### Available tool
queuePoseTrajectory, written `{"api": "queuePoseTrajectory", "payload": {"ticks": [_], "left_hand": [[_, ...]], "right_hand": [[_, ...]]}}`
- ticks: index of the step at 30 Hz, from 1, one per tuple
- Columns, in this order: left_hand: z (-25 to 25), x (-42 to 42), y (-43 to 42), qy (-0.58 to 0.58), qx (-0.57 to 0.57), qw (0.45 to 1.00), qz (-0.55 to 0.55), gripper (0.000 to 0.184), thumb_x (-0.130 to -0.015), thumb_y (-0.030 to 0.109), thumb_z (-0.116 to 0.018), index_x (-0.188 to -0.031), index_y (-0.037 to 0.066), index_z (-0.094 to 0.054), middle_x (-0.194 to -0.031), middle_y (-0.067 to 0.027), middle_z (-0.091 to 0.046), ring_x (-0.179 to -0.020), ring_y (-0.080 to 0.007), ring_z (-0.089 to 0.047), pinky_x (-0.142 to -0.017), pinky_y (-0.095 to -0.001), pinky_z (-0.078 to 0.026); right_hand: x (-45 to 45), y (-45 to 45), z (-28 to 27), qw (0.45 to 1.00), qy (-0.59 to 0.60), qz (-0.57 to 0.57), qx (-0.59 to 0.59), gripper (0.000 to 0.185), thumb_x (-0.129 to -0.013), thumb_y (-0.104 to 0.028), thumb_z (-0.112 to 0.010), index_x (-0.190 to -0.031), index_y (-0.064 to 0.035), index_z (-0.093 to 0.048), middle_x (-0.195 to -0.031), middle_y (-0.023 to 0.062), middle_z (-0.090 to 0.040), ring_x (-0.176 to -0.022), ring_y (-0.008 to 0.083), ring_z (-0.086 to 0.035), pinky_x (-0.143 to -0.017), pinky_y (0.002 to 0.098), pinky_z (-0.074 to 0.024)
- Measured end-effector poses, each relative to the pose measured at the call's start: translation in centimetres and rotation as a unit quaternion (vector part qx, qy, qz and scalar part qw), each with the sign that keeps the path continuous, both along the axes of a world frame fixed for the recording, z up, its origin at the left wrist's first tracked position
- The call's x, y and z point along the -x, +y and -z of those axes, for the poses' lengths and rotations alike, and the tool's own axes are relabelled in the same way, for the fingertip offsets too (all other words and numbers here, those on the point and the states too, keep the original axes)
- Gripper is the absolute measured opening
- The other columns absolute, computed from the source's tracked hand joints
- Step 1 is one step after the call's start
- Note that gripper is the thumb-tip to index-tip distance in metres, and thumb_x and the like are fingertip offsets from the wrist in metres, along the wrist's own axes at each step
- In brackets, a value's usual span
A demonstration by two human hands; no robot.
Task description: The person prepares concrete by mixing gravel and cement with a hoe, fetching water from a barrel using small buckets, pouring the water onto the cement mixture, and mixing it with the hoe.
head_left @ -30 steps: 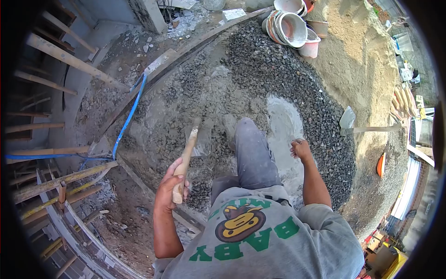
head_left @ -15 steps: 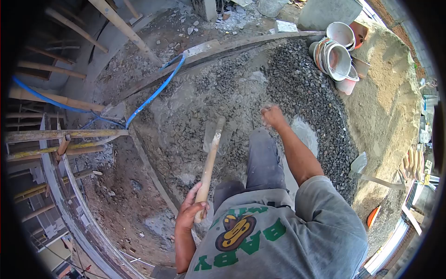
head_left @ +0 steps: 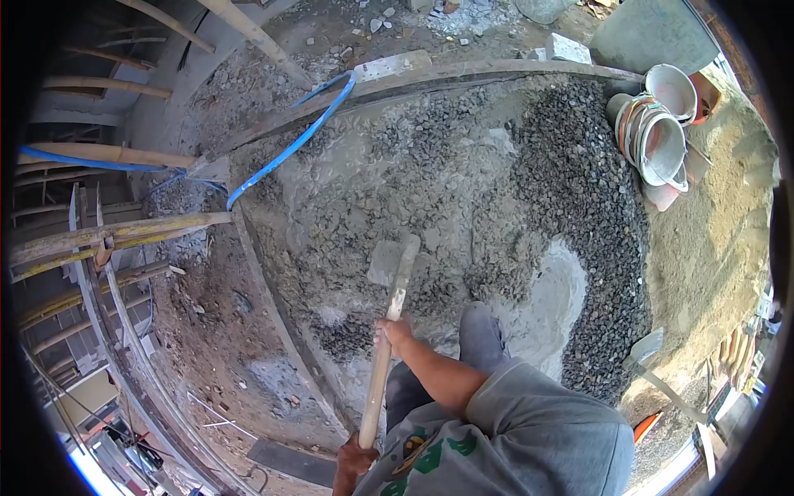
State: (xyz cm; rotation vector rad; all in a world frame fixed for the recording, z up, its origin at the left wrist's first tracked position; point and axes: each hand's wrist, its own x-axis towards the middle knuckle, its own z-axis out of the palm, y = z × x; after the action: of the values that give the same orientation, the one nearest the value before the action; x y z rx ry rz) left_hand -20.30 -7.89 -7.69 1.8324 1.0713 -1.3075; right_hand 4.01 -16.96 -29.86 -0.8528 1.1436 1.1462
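Note:
A hoe with a pale wooden handle (head_left: 379, 384) runs up from the lower edge of the view. Its grey, mortar-coated blade (head_left: 385, 262) rests at the wet concrete mix (head_left: 447, 223). My right hand (head_left: 394, 333) is closed round the middle of the handle. Lower down, near its butt end, my left hand (head_left: 356, 460) grips the same handle, partly cut by shadow and the shirt. Dark gravel (head_left: 583, 207) borders the mix on the right, and a pale grey puddle (head_left: 556, 298) lies beside my knee.
Stacked buckets (head_left: 662, 149) stand at upper right beside a sand heap (head_left: 715, 231). Another long-handled tool (head_left: 648, 347) lies at right. A blue hose (head_left: 298, 149) crosses the raised rim (head_left: 265, 289) at left, near bamboo poles (head_left: 124, 231).
My right hand, earlier off the handle to the right, has come left and taken hold of the hoe. My left hand has moved lower with the butt end. The view has shifted.

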Motion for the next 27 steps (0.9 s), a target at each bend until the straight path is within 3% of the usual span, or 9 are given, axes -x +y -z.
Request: {"api": "queuePoseTrajectory", "payload": {"ticks": [3,7,8,9,11,15,17,22,27], "left_hand": [[3.0,5.5,-0.3,-0.012,0.037,0.997,-0.071,0.061,-0.064,0.04,-0.071,-0.117,0.014,-0.058,-0.103,-0.0135,-0.065,-0.095,-0.0291,-0.063,-0.084,-0.0382,-0.048],[3.3,-8.0,-2.7,0.068,0.158,0.985,0.012,0.05,-0.064,0.04,-0.073,-0.105,0.013,-0.064,-0.097,-0.0113,-0.067,-0.09,-0.026,-0.065,-0.082,-0.0341,-0.05],[8.8,-6.7,-3.2,0.023,0.192,0.98,0.035,0.033,-0.067,0.025,-0.076,-0.093,0.008,-0.065,-0.083,-0.0055,-0.066,-0.078,-0.0159,-0.063,-0.074,-0.03,-0.049],[7.8,-13.8,-5.0,-0.029,0.222,0.974,0.023,0.032,-0.068,0.028,-0.076,-0.091,0.009,-0.065,-0.081,-0.0074,-0.066,-0.077,-0.0176,-0.064,-0.073,-0.0305,-0.049],[13.5,-19.5,-7.6,-0.152,0.252,0.95,0.105,0.029,-0.068,0.028,-0.076,-0.086,0.008,-0.066,-0.08,-0.0069,-0.066,-0.076,-0.0187,-0.065,-0.072,-0.0315,-0.049],[18.0,-34.4,-11.4,-0.323,0.348,0.88,0.014,0.03,-0.077,0.033,-0.071,-0.082,0.004,-0.063,-0.069,-0.0048,-0.062,-0.065,-0.011,-0.059,-0.062,-0.0278,-0.048],[19.5,-39.0,-11.5,-0.355,0.336,0.872,-0.04,0.033,-0.081,0.036,-0.065,-0.082,0.003,-0.059,-0.064,-0.0036,-0.057,-0.059,-0.0106,-0.056,-0.055,-0.0265,-0.045],[24.9,-32.4,-12.1,-0.202,0.313,0.887,-0.273,0.031,-0.084,0.034,-0.063,-0.078,0.006,-0.055,-0.058,-0.0007,-0.051,-0.049,-0.0096,-0.049,-0.045,-0.026,-0.039],[18.0,-29.7,-15.1,-0.165,0.323,0.889,-0.28,0.031,-0.085,0.034,-0.065,-0.079,0.005,-0.056,-0.059,0.0,-0.051,-0.049,-0.0078,-0.049,-0.044,-0.0243,-0.039]], "right_hand": [[0.3,-2.4,-2.6,0.999,-0.013,0.051,-0.009,0.015,-0.076,-0.008,-0.063,-0.086,-0.0027,-0.052,-0.068,0.009,-0.052,-0.051,0.0227,-0.054,-0.046,0.0381,-0.0493],[-7.1,-7.7,-5.3,0.985,-0.142,0.091,0.047,0.013,-0.076,-0.005,-0.061,-0.084,-0.0015,-0.051,-0.066,0.0086,-0.052,-0.049,0.0215,-0.053,-0.044,0.0358,-0.048],[-10.4,-9.1,-5.2,0.98,-0.165,0.098,0.059,0.013,-0.074,-0.002,-0.059,-0.085,-0.0013,-0.052,-0.067,0.0084,-0.053,-0.049,0.0192,-0.054,-0.045,0.0335,-0.0486],[-14.4,-10.5,-6.2,0.965,-0.235,0.101,0.064,0.012,-0.074,-0.002,-0.059,-0.084,-0.0011,-0.052,-0.067,0.0079,-0.053,-0.049,0.0181,-0.053,-0.044,0.0326,-0.0482],[-22.5,-12.9,-7.9,0.935,-0.338,0.085,0.068,0.013,-0.076,-0.005,-0.06,-0.085,-0.0003,-0.052,-0.065,0.0072,-0.053,-0.048,0.017,-0.053,-0.044,0.0322,-0.0477],[-37.5,-14.7,-6.9,0.868,-0.489,0.032,0.085,0.017,-0.078,-0.014,-0.061,-0.084,-0.0015,-0.051,-0.068,0.0065,-0.052,-0.051,0.0161,-0.054,-0.046,0.0301,-0.0486],[-43.1,-14.2,-2.7,0.88,-0.463,-0.002,0.108,0.02,-0.076,-0.016,-0.061,-0.085,-0.0007,-0.053,-0.068,0.0068,-0.053,-0.052,0.0177,-0.054,-0.048,0.034,-0.0486],[-34.8,-9.5,14.2,0.926,-0.34,-0.11,0.119,0.021,-0.075,-0.013,-0.06,-0.085,0.0036,-0.053,-0.069,0.0122,-0.053,-0.05,0.0225,-0.054,-0.043,0.0384,-0.0477],[-30.6,-13.8,13.6,0.959,-0.237,-0.103,0.117,0.018,-0.073,-0.011,-0.059,-0.085,0.0025,-0.054,-0.068,0.0117,-0.052,-0.048,0.023,-0.053,-0.042,0.0384,-0.0472]]}}
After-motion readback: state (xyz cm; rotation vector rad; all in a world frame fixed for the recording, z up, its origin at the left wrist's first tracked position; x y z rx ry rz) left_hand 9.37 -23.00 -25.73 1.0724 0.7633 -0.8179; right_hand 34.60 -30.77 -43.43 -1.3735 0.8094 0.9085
